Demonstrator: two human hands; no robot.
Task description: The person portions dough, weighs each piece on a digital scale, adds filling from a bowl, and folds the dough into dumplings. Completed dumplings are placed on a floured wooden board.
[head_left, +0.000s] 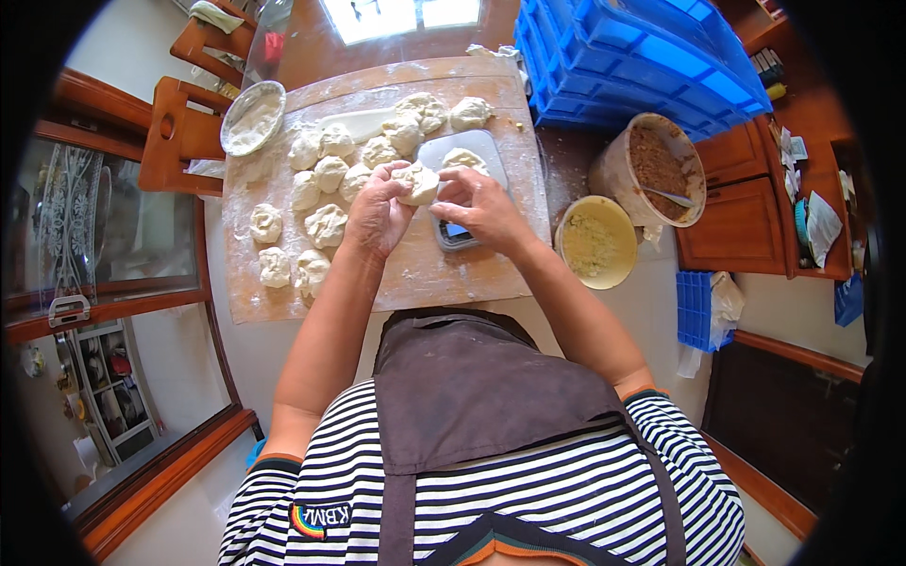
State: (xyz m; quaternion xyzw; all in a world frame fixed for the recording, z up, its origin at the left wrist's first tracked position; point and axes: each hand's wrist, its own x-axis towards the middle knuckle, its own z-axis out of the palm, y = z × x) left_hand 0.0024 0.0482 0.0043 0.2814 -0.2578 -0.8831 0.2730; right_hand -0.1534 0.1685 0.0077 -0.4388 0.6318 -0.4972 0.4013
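Observation:
My left hand (382, 212) grips a soft, pale lump of dough (419, 185) between thumb and fingers, above the floured wooden board. Just right of that lump is my right hand (481, 211), its thumb and fingertips apart and nothing visible between them. It hovers over a grey digital kitchen scale (499, 152), covering part of the platform and display. Another dough piece (463, 160) rests on the scale, partly behind my right fingers. Several rounded dough pieces (330, 174) are grouped left of my hands, with a few (274, 267) nearer the board's left side.
The wooden board (425, 286) lies on a table. A bowl of flour (253, 122) sits at its left corner. To the right are a yellow bowl of crumbly pale food (621, 247), a tub of brown filling (601, 166) with a spoon, and stacked blue crates (566, 85).

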